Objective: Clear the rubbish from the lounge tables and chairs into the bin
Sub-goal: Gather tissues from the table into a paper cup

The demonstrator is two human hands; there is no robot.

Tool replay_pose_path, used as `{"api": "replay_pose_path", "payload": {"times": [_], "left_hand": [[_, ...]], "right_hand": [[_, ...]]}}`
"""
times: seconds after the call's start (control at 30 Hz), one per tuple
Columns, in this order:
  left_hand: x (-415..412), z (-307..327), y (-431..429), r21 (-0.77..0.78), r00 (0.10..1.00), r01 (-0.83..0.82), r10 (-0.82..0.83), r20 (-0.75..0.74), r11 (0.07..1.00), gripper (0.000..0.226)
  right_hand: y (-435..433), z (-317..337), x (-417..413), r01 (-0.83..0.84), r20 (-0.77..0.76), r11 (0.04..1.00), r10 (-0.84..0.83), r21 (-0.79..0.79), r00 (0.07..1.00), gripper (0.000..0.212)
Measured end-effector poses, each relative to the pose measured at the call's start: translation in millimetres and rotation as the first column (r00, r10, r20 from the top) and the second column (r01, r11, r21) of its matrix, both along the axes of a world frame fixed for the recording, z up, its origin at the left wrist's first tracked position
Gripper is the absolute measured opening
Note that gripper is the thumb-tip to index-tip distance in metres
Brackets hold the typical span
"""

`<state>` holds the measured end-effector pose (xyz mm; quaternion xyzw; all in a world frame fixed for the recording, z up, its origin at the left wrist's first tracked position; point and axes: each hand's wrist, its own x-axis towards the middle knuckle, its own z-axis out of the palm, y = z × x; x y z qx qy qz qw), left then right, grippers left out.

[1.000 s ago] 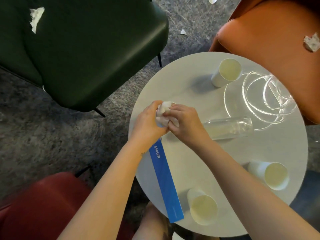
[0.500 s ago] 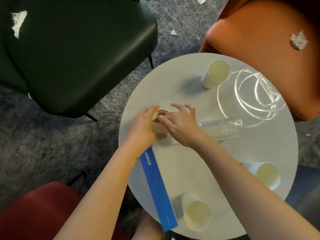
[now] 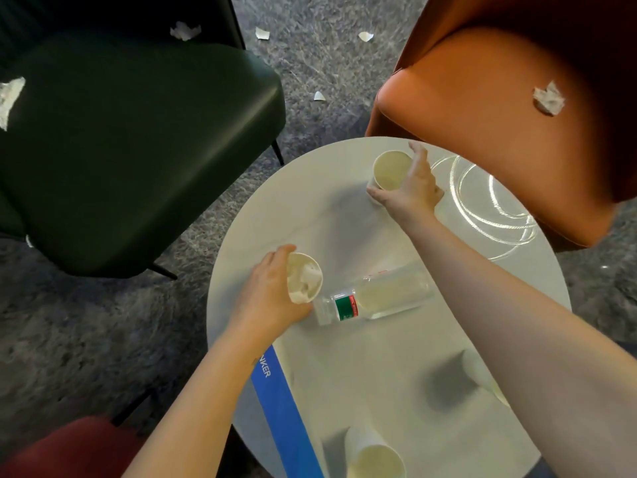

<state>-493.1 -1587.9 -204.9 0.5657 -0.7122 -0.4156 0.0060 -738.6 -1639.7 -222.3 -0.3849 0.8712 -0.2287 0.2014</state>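
On the round white table [image 3: 396, 367], my left hand [image 3: 267, 298] grips a paper cup [image 3: 305, 279] stuffed with crumpled tissue. At the table's far side my right hand [image 3: 412, 188] curls round a second, empty paper cup [image 3: 391, 169]. A clear plastic bottle [image 3: 375, 298] lies on its side between my arms. Two more paper cups stand near me, one at the front edge [image 3: 374, 457] and one at the right, half hidden by my right forearm [image 3: 482, 376]. A blue box [image 3: 286, 412] lies along the table's left edge.
A green chair [image 3: 138, 150] at the left carries tissue scraps [image 3: 10, 98]. An orange chair [image 3: 517, 98] at the right holds a crumpled tissue [image 3: 548, 98]. Paper bits [image 3: 319, 95] litter the carpet. A red chair [image 3: 69, 450] is at the bottom left. No bin is in view.
My right hand left the tissue at the left cup and reached across to the far cup. The tissue now sits inside the cup in my left hand. The camera moved closer.
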Motion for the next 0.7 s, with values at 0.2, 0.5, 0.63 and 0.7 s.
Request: {"api": "replay_pose_path", "payload": {"times": [0.2,0.5,0.63,0.7], "left_hand": [[-10.6,36.7,-10.4,-0.083,0.978,-0.164,0.151,-0.147,0.983,0.065],[-61.3,124.8,-9.7,-0.141,0.919,-0.16,0.096,-0.382,0.977,0.062],[-75.9,132.7,5.6,-0.089,0.925,-0.108,0.067,-0.375,0.99,0.065],[-82.3,131.8,13.9,-0.091,0.931,-0.088,0.05,-0.36,0.992,0.068]], "right_hand": [[31.0,3.7,12.5,-0.119,0.051,0.982,0.128,-0.148,0.99,0.075],[104.2,66.4,44.9,-0.308,0.154,0.918,0.352,-0.251,0.923,0.091],[119.6,93.4,39.7,-0.235,0.245,0.911,0.327,-0.339,0.913,0.093],[128.7,102.8,35.4,-0.224,0.281,0.898,0.342,-0.378,0.897,0.091]]}}
